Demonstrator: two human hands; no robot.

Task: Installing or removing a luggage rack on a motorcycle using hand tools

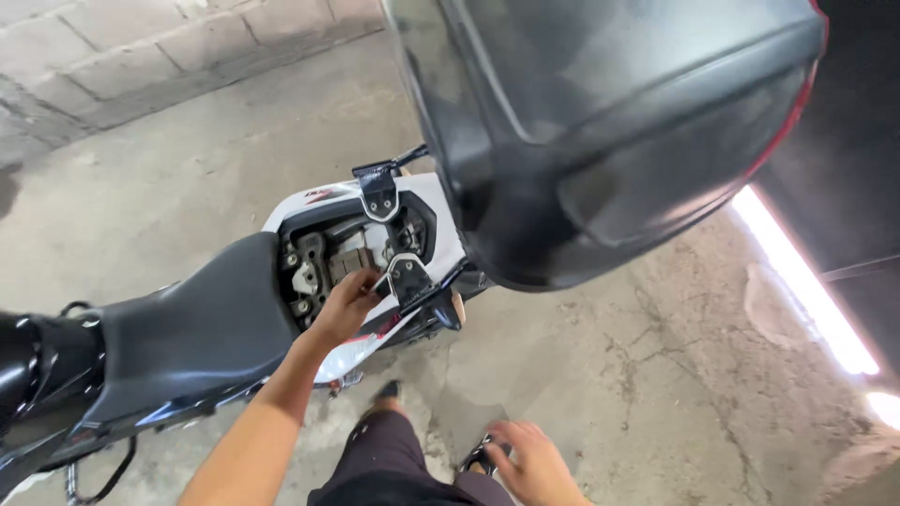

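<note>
The motorbike (187,337) is the big thing here, and it lies long across the view, from the low left corner up toward the middle. Its black seat (197,328) is at the left part, and its white tail (319,201) points up and to the right.

The left hand (349,302) comes from a bare arm that starts at the bottom and goes up and to the right, over the side of the motorbike. The wrist is bent a little. The fingers curl down into the open tail bay (342,262), just behind the seat, and the fingertips touch a small part inside. The view is too small to tell if they pinch it or only press on it.

2 black metal brackets (380,192) stick up from the tail, 1 on the far side and 1 on the near side, right beside the left hand.

Right of the tail, a big dark case (609,131) fills the top of the view and hides what is behind it.

The right hand (534,459) hangs low, below the tail and well apart from the motorbike. Its fingers are spread, and they rest on a small dark thing (480,456) by the person's knee (394,459). I cannot tell if it grips that thing.

The floor (637,375) under the motorbike is grey concrete with cracks. A block wall (141,56) stands past the motorbike at the top left. A bright strip of light (806,281) lies on the floor at the far right.
</note>
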